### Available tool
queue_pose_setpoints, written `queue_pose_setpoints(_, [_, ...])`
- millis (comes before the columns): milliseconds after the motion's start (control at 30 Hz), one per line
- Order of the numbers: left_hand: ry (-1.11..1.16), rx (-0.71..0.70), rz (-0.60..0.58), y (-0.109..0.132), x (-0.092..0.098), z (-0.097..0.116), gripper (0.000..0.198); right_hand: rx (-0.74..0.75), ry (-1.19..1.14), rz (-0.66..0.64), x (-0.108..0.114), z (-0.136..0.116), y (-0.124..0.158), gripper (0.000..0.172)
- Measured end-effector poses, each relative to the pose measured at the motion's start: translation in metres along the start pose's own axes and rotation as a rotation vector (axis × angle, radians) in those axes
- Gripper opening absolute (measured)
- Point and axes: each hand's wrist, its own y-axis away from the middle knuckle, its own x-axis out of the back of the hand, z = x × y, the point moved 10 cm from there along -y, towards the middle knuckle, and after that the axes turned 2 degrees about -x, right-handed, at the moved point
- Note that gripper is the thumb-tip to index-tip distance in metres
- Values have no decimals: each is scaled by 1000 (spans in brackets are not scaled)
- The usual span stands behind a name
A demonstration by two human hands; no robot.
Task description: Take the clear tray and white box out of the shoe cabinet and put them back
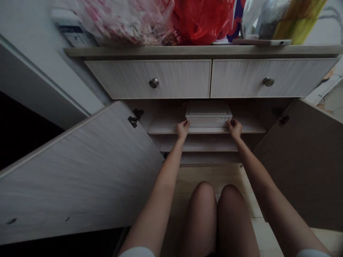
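Note:
A white lidded box (205,120) with a small label on its front sits on the top shelf (163,126) inside the cabinet. My left hand (183,129) grips its front left corner, fingers closed against the side. At the front right corner, my right hand (235,128) pinches the box near the label. Both arms reach forward from below, and the back of the box lies in shadow under the drawers.
Cabinet doors stand open on the left (88,171) and right (302,164). Above are two drawers with round knobs (153,83). On the cabinet top lie a pinkish plastic bag (128,21), a red bag (203,21) and a flat phone-like object (262,42). My knees are below.

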Motion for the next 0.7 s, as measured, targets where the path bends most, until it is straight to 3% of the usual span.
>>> queue_pose_setpoints(233, [-30, 6, 16, -23, -15, -9, 22, -56, 134, 0, -11, 3, -21, 33])
queue_pose_setpoints(700, [-69, 39, -20, -47, -28, -13, 19, -6, 172, -1, -27, 6, -45, 32])
